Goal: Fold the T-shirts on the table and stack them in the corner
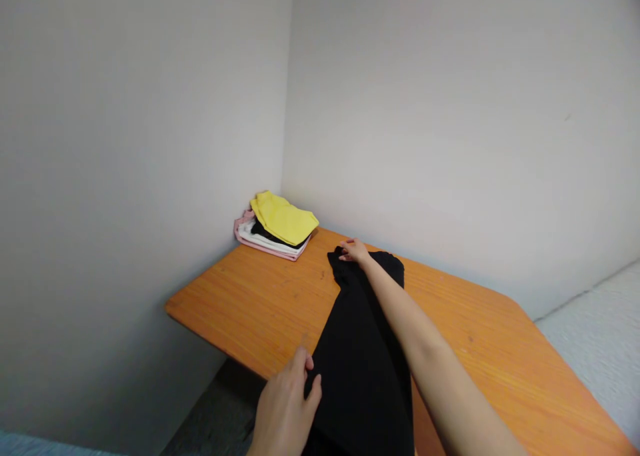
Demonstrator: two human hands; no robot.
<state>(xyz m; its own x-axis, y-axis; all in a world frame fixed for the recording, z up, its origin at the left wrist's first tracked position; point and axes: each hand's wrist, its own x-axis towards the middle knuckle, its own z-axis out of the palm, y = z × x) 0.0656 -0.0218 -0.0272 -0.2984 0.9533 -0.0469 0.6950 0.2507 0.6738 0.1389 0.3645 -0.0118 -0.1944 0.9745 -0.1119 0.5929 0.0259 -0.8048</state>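
A long black shirt (357, 349) lies lengthwise on the wooden table (255, 303), its near part hanging past the front edge. What looks like a short sleeve sticks out at its far left. My right hand (355, 251) reaches over the shirt to that far end, with fingers and thumb closed on the cloth. Beside the shirt's left edge, close to the table's front, is my left hand (287, 399). Its thumb and forefinger are bent but apart, and the fingertips are at the edge of the cloth. My right forearm covers part of the shirt's right side.
In the back left corner of the table sits a stack of folded clothes: yellow cloth (285, 219) on top, with black, white (270, 244) and pink layers below. Pale walls (440, 109) border the table behind and at left. A light grey surface (600, 336) is at right.
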